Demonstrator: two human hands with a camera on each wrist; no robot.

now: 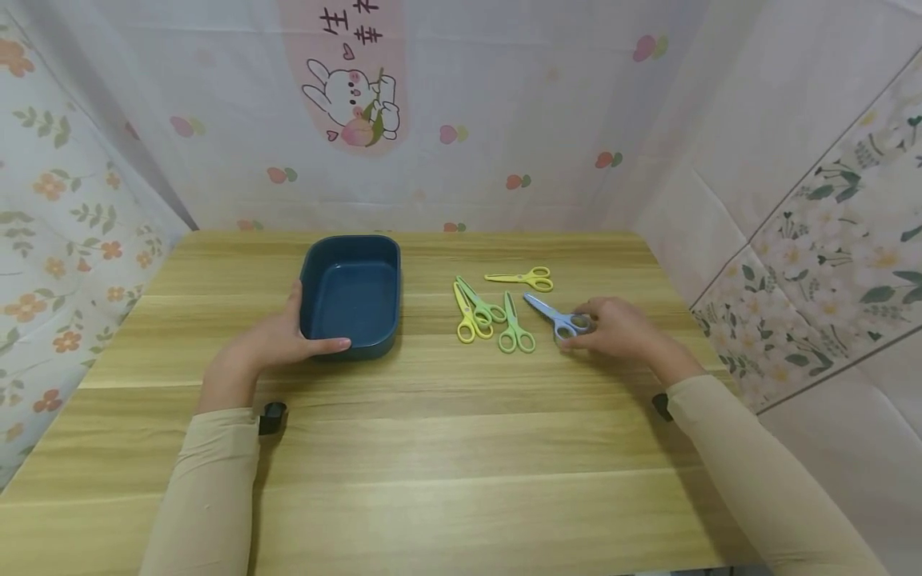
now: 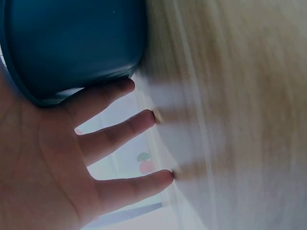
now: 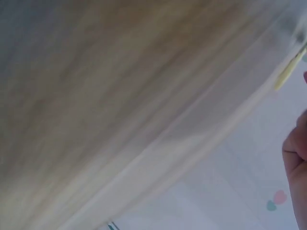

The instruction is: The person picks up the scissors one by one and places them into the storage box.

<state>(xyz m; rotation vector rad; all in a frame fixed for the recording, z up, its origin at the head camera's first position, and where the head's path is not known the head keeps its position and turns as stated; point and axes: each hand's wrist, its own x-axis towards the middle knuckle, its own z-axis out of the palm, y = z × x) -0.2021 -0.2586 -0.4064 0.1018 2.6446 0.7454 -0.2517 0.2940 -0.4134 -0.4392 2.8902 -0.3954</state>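
On the left, my left hand (image 1: 277, 344) rests against a dark blue rectangular bin (image 1: 358, 350), its thumb along the near rim. In the left wrist view its fingers (image 2: 127, 189) are straight and spread, the foremost lying along the bin's outer wall. My right hand (image 1: 615, 330) pinches the handle loops of a light blue pair of scissors (image 1: 551, 312), blades pointing to the far left. Just left of them lie green scissors (image 1: 512, 324). In the right wrist view only an edge of the right hand (image 3: 298, 148) shows; the blue scissors are out of sight.
Another green pair of scissors (image 1: 477, 301) overlaps a yellow pair (image 1: 466, 316). A second yellow pair (image 1: 529, 278) lies behind, near the table's far edge. The wood-grain table (image 1: 461, 464) ends at a patterned cloth backdrop (image 1: 461, 192).
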